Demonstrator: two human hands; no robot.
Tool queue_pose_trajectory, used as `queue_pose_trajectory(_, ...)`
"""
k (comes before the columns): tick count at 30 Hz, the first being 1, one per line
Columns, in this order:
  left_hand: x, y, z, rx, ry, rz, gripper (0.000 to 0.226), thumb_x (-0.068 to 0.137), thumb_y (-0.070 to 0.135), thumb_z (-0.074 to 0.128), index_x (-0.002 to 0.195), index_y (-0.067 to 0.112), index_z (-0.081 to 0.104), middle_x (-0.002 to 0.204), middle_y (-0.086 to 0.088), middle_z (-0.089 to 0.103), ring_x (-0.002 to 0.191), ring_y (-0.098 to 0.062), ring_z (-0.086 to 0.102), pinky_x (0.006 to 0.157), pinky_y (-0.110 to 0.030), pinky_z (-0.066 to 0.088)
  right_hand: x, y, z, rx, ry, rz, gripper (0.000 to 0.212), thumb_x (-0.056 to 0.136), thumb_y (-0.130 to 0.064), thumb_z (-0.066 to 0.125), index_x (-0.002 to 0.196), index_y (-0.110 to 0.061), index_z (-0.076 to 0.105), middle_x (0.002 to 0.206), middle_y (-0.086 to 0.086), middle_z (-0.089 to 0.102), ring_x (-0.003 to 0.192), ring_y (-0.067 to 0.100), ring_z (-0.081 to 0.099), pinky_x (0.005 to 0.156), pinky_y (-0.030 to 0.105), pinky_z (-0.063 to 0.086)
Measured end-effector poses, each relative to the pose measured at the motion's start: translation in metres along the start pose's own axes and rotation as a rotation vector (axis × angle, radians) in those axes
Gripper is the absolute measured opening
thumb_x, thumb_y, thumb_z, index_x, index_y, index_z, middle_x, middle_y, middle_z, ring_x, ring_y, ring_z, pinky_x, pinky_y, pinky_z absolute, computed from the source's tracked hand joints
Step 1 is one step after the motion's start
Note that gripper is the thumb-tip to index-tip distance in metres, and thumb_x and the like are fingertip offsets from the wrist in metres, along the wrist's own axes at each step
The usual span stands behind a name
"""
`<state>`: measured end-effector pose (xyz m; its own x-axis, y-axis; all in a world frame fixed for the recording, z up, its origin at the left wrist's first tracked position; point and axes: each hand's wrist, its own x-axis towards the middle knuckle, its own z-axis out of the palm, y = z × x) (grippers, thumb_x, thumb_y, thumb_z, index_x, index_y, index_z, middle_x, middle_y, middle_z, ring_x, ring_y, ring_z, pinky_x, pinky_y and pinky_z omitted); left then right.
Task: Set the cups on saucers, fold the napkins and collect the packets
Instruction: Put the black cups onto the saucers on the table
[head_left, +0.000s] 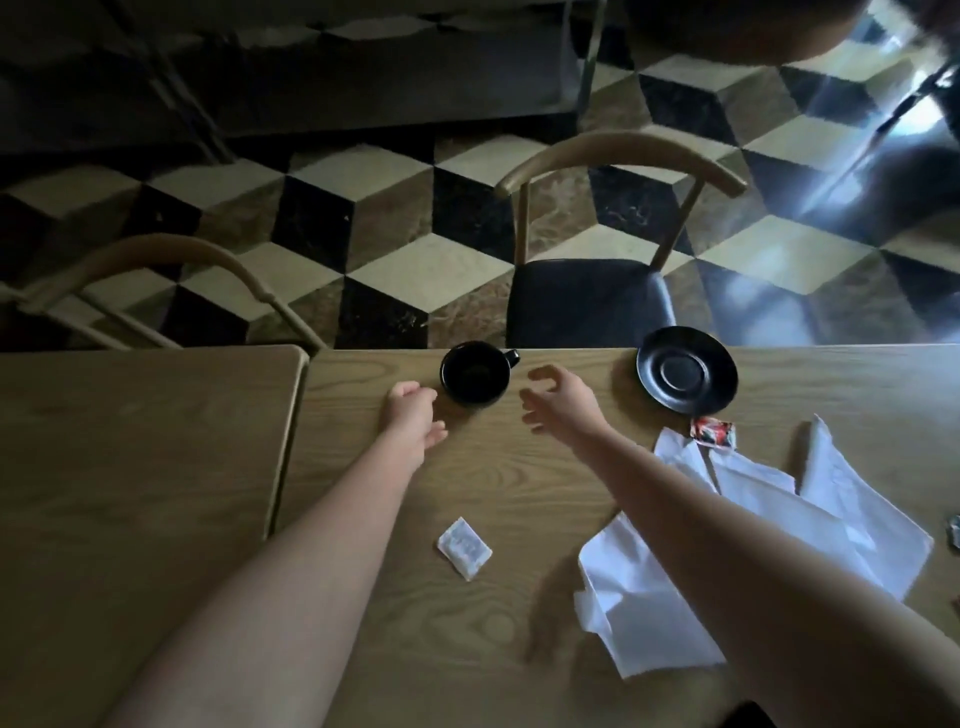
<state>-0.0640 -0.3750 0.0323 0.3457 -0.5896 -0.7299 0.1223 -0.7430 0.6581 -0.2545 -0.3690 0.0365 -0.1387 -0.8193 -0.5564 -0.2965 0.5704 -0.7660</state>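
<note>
Cup (475, 378) sits at the worktop (156, 441) far edge, apart from saucer (687, 375). Left hand (413, 415) and right hand (558, 397) flank it, both loosely curled, empty. Risk: a clumsy reach nudges cup off the edge.

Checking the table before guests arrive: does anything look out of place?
Yes. The black cup stands on bare wood, apart from its saucer, which overhangs the table's far edge. White napkins lie crumpled and unfolded.
</note>
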Motion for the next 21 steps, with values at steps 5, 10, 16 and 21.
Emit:
queue_pose_trajectory(5, 0.031, 0.009, 0.026, -0.066, -0.1, -0.051, 0.057, 0.098, 0.011, 0.054, 0.148, 0.028, 0.033, 0.152, -0.015, 0.036, 0.108, -0.038, 0.057, 0.085, -0.048, 0.058, 0.063, -0.013, 0.014, -0.241, -0.105, -0.001, 0.057, 0.091, -0.033, 0.062, 0.146, -0.033, 0.043, 0.111, 0.011, 0.07, 0.085, 0.03, 0.075, 0.071, 0.044, 0.065)
queue_pose_trajectory(10, 0.039, 0.003, 0.037, -0.056, -0.11, -0.094, 0.055, 0.1, 0.001, 0.044, 0.148, 0.025, 0.035, 0.149, -0.015, 0.037, 0.12, -0.038, 0.052, 0.08, -0.05, 0.06, 0.093, -0.015, 0.02, -0.24, -0.2, 0.011, 0.052, 0.097, -0.026, 0.054, 0.148, -0.031, 0.044, 0.116, 0.007, 0.065, 0.089, 0.029, 0.075, 0.071, 0.043, 0.065)
queue_pose_trajectory(16, 0.036, 0.003, 0.047, -0.056, -0.1, -0.092, 0.052, 0.101, 0.001, 0.035, 0.148, 0.025, 0.035, 0.146, -0.013, 0.039, 0.117, -0.035, 0.053, 0.079, -0.05, 0.061, 0.093, -0.005, 0.026, -0.339, -0.218, -0.115, 0.039, 0.095, -0.016, 0.047, 0.132, -0.025, 0.058, 0.114, 0.011, 0.067, 0.094, 0.034, 0.071, 0.077, 0.051, 0.062)
queue_pose_trajectory(21, 0.022, -0.001, 0.053, 0.046, -0.069, -0.012, 0.056, 0.097, 0.001, 0.035, 0.148, 0.025, 0.035, 0.139, -0.005, 0.041, 0.117, -0.032, 0.053, 0.075, -0.05, 0.062, 0.076, 0.0, 0.012, -0.363, -0.15, -0.186, 0.037, 0.087, -0.017, 0.047, 0.121, -0.021, 0.061, 0.106, 0.012, 0.07, 0.093, 0.036, 0.069, 0.078, 0.054, 0.06)
